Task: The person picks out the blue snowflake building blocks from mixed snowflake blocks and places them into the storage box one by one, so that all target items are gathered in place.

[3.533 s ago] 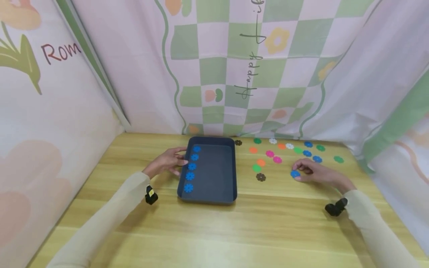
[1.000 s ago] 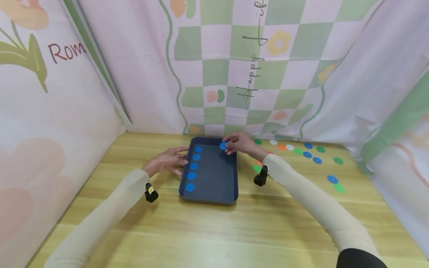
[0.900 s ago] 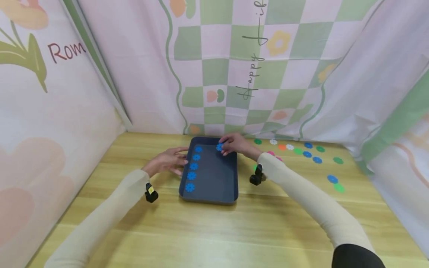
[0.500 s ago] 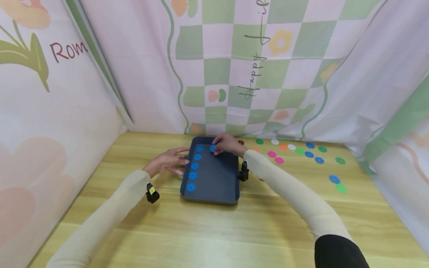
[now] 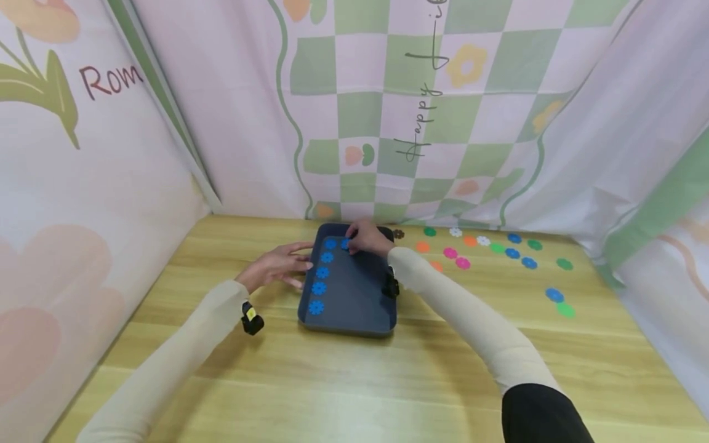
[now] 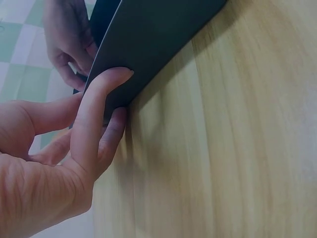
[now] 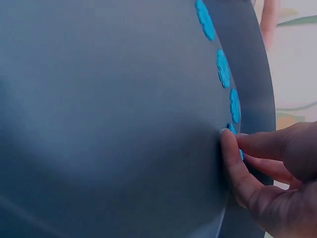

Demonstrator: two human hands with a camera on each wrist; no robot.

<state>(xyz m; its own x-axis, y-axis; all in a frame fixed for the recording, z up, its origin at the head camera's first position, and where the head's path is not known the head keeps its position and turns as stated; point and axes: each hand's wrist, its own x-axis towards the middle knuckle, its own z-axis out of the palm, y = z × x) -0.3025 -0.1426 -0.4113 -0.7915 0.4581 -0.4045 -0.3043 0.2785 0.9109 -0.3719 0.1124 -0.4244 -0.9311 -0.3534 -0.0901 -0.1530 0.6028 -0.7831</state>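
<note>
A dark grey rectangular tray (image 5: 356, 301) lies on the wooden table, with a column of blue flower-shaped discs (image 5: 318, 288) along its left side. At the tray's far end my right hand (image 5: 370, 240) pinches another blue flower-shaped disc (image 5: 345, 243) between thumb and fingers, just right of the topmost disc in the column. In the right wrist view the fingertips hold this disc low at the tray floor and partly hide it. My left hand (image 5: 274, 268) rests against the tray's left side; in the left wrist view one finger (image 6: 94, 104) lies along the outer wall.
Right of the tray, several flower-shaped discs lie scattered, among them a pink disc (image 5: 463, 263), a white disc (image 5: 483, 240) and a brown disc (image 5: 399, 234). A blue disc (image 5: 554, 295) touches a light green disc (image 5: 565, 309) farther right. A patterned curtain (image 5: 410, 123) hangs behind the table.
My right hand picked up a blue disc on the right of the table, carried it over the tray's far right corner and moved left to beside the column. My left hand stayed at the tray.
</note>
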